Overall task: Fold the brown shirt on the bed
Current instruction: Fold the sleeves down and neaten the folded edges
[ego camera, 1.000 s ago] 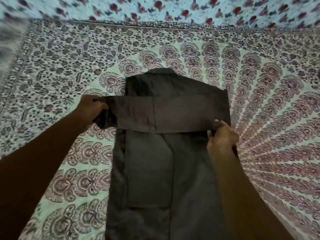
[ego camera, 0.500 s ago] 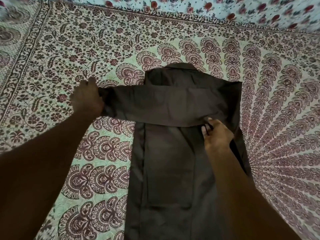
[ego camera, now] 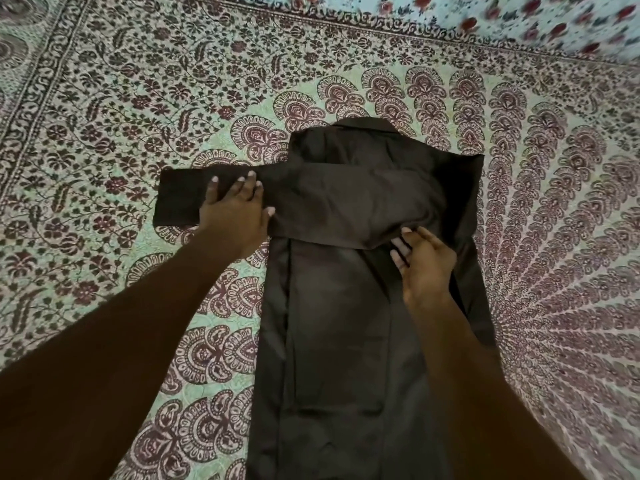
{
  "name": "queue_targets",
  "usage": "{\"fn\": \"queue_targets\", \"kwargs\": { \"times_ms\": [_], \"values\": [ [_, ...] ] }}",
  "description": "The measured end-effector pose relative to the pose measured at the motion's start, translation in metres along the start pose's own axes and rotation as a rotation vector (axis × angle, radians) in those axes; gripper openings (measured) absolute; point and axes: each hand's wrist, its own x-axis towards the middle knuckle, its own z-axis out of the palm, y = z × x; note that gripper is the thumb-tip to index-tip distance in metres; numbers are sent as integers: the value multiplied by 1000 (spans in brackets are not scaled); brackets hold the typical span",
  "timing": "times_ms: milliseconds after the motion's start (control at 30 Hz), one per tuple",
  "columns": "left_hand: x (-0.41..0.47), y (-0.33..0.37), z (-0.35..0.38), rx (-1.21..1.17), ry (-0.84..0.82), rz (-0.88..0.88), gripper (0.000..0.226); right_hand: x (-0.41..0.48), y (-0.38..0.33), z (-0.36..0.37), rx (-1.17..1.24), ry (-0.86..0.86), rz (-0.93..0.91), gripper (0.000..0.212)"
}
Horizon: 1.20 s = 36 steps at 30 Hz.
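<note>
The brown shirt [ego camera: 339, 306] lies lengthwise on the bed, collar at the far end, its sides folded inward. One sleeve [ego camera: 346, 206] lies straight across the chest, and its cuff end sticks out past the shirt's left side onto the sheet. My left hand [ego camera: 233, 213] rests flat on that sleeve near the cuff, fingers spread. My right hand [ego camera: 422, 263] sits at the sleeve's lower edge on the right side, fingers loosely extended and touching the cloth; a firm grip is not visible.
The patterned bedsheet [ego camera: 138, 116] in green and maroon covers the whole bed around the shirt. A floral cloth or wall [ego camera: 519, 19] runs along the far edge at the top right.
My left hand went from gripping the sleeve end to lying flat on it, and the sleeve settled onto the bed. My right hand opened at the sleeve's lower edge. The camera came closer.
</note>
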Motion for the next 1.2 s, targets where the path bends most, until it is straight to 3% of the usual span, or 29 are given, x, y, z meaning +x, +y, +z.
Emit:
{"fn": "queue_targets", "kwargs": {
  "times_ms": [67,133,233,300,433,600,733,800,867,967,1067,1133,1200],
  "values": [
    [3,10,-8,32,-22,-80,67,-5,-2,-8,-206,21,-75,30],
    [0,23,-15,-14,14,-135,66,-8,-2,-29,-538,136,-331,40],
    [-12,45,-11,-99,157,115,64,-4,-1,-69,-1075,303,-684,49],
    [-19,60,-5,-63,101,294,68,3,-4,-90,-1296,350,-631,53],
    [-22,62,5,-49,-45,89,83,16,-7,-107,-1544,71,-402,72],
    [-20,70,-4,11,-20,-38,84,7,-13,-107,-1553,-87,-503,72],
    [-35,102,-4,104,128,273,76,4,-7,-133,-1612,-158,-471,72],
    [-38,120,1,192,31,318,78,7,-2,-152,-1640,-286,-516,71],
    [-39,137,2,160,-78,206,80,9,-4,-174,-1534,-349,-538,66],
    [-51,167,6,16,-24,118,73,1,-6,-210,-1416,-312,-560,55],
    [-95,208,16,-340,77,296,52,-24,0,-245,-1445,-378,-544,51],
    [-142,239,26,-655,-11,341,40,-43,4,-265,-1420,-491,-556,55],
    [-195,275,42,-902,-183,208,35,-59,3,-288,-1350,-513,-556,63]
  ]
}}
